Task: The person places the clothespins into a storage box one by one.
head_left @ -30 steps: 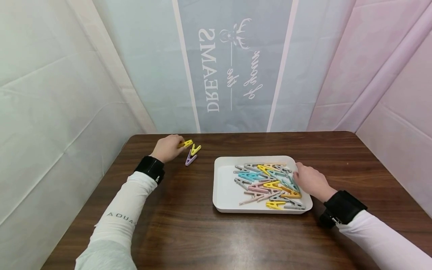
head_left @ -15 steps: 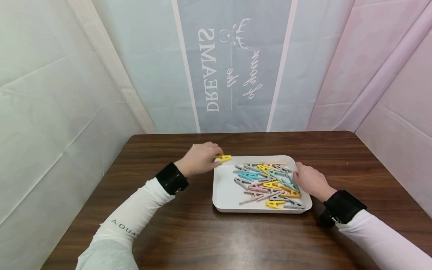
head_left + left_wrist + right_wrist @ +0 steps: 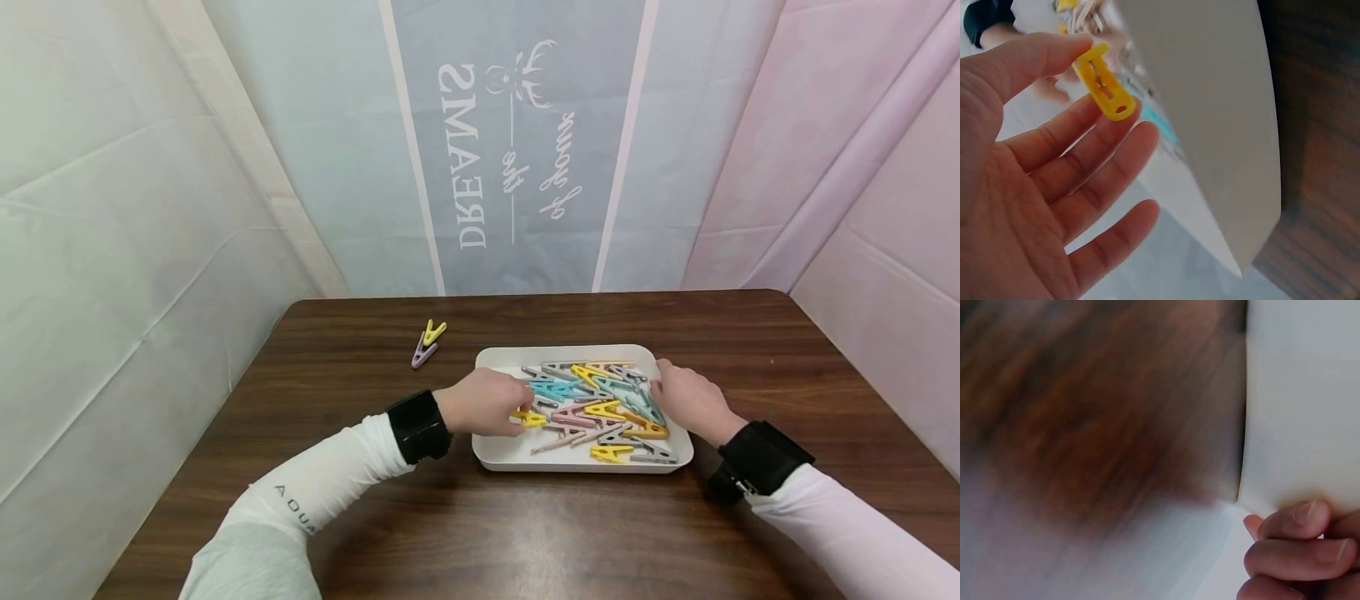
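Note:
My left hand point(image 3: 483, 402) is over the left part of a white tray point(image 3: 504, 451). Between thumb and index finger it pinches a yellow clothespin point(image 3: 1107, 90), while the other fingers stay loosely spread in the left wrist view. Inside the tray lie several clothespins point(image 3: 603, 408) in grey, blue, pink, yellow and orange, mostly toward its middle and right. At the tray's right rim, my right hand point(image 3: 693, 404) grips the edge. Its curled fingers point(image 3: 1300, 559) show against the outer wall in the right wrist view; the thumb is mostly hidden there.
A light yellow clothespin point(image 3: 433, 332) and a purple clothespin point(image 3: 423, 354) lie touching or overlapping on the brown wooden table point(image 3: 360, 358), behind and left of the tray. Behind the table's far edge hangs a printed cloth point(image 3: 525, 167), with pale cloth at both sides.
My left hand has carried the yellow clothespin from the table's far left, rightward and then nearer, to above the tray. The right hand and tray have stayed in place.

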{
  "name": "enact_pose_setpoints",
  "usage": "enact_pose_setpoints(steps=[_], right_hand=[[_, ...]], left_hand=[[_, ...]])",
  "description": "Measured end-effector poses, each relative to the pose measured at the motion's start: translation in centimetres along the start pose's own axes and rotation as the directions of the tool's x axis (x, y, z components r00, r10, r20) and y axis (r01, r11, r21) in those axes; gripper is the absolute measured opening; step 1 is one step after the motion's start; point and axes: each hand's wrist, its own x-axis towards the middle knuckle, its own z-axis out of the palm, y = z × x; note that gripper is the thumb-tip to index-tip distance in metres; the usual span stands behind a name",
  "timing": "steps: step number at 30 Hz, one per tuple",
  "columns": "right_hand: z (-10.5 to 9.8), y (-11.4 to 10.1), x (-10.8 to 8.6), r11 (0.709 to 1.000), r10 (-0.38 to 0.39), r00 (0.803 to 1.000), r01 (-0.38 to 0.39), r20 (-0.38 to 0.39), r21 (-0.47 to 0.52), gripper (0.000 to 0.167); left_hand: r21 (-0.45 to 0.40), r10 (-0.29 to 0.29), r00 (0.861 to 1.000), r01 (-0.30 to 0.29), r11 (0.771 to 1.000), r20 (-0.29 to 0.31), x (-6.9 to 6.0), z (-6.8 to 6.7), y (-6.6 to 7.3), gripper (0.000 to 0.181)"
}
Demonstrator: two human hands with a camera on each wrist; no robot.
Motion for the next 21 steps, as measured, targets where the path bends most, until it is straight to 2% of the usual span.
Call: enact_pose_setpoints(steps=[5,21], right_hand=[[0.1,0.1,0.0,1.000,0.000,1.000,0.000,0.000,-0.002,0.045],[0.0,0.2,0.1,1.000,-0.009,1.000,0.009,-0.001,-0.015,0.046]], left_hand=[[0.032,0.031,0.999,-0.033,0.999,0.042,0.5,0.6,0.9,0.014],[0.075,0.047,0.996,-0.053,0.996,0.071,1.5,1.2,1.8,0.015]])
